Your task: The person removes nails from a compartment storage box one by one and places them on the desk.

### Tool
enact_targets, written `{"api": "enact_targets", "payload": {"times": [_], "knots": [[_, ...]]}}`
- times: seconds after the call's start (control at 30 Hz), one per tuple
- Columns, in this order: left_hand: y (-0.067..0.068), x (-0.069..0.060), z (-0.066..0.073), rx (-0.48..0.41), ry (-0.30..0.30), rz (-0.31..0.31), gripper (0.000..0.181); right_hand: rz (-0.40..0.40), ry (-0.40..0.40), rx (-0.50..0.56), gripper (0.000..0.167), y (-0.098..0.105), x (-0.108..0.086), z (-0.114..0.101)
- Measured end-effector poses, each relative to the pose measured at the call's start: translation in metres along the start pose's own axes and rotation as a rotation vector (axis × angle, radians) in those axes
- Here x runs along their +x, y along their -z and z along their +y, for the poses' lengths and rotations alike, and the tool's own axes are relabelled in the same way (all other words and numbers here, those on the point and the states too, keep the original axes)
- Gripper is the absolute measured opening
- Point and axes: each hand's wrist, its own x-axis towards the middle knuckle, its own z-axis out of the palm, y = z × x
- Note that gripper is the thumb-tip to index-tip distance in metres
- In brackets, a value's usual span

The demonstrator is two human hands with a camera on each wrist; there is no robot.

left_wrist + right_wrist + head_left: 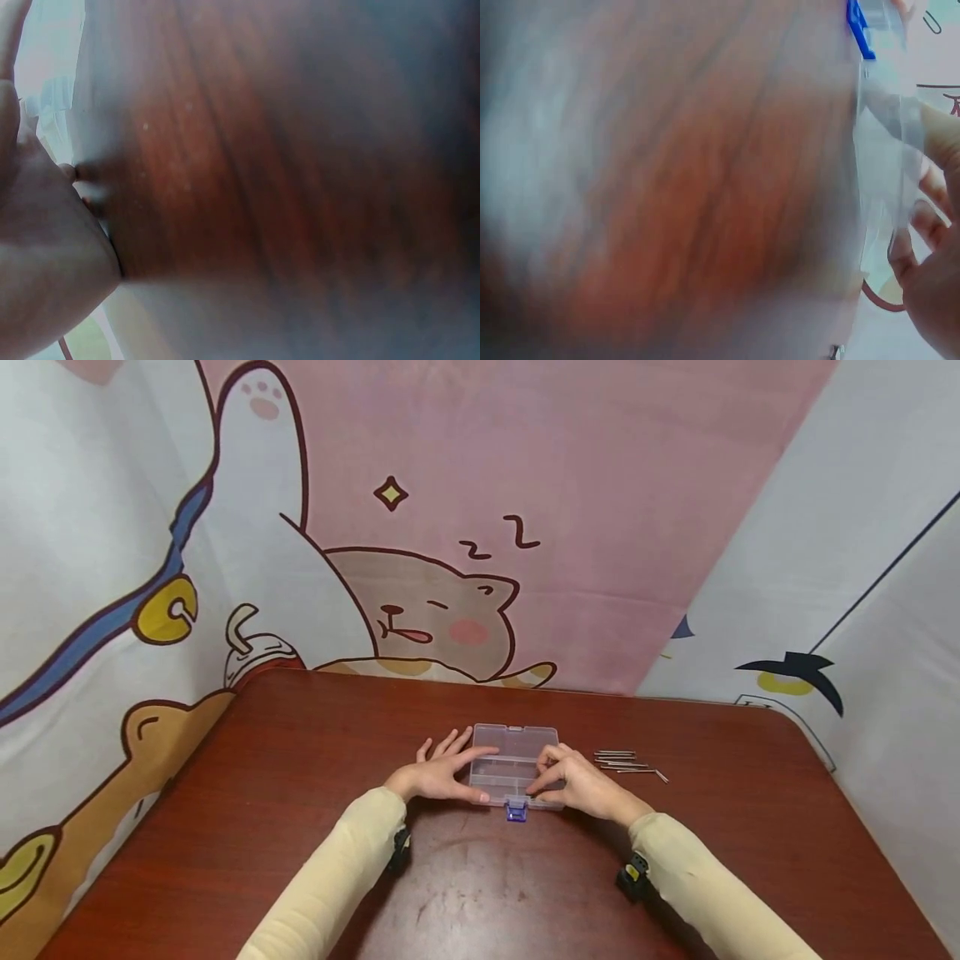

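A clear plastic compartment box with a blue latch at its near side lies on the table in the head view. My left hand is spread over its left side, with the fingers mostly straight and the thumb by the near left corner. At the right, my right hand has bent fingers, their tips at the front right compartments. Whether a small thing is between those tips is hidden. Several thin metal rods, nail-like, lie to the right of that hand. In the right wrist view the blue latch hangs off the box edge.
The dark red-brown wooden table reaches to printed cloth walls behind and at both sides. A dark device is strapped to each wrist. Both wrist views are mostly blurred table surface.
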Motion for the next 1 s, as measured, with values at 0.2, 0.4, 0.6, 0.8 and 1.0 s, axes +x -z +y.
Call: {"api": "enact_targets", "payload": {"times": [0.2, 0.4, 0.6, 0.8, 1.0], "knots": [[0.000, 0.002, 0.000, 0.015, 0.007, 0.007, 0.080, 0.019, 0.039, 0.018, 0.012, 0.003, -0.002, 0.004], [-0.002, 0.002, -0.002, 0.015, 0.009, 0.006, 0.081, 0.058, 0.095, -0.023, 0.007, -0.002, -0.002, 0.008], [-0.003, 0.002, -0.001, 0.013, 0.007, 0.002, 0.081, 0.069, 0.103, 0.023, 0.008, -0.005, -0.005, 0.011], [-0.003, 0.002, -0.001, 0.005, 0.006, -0.003, 0.082, 0.062, 0.093, -0.026, 0.009, -0.005, -0.004, 0.010], [-0.002, 0.002, -0.002, 0.004, 0.009, -0.006, 0.082, 0.064, 0.096, -0.141, 0.009, -0.004, -0.002, 0.006]]}}
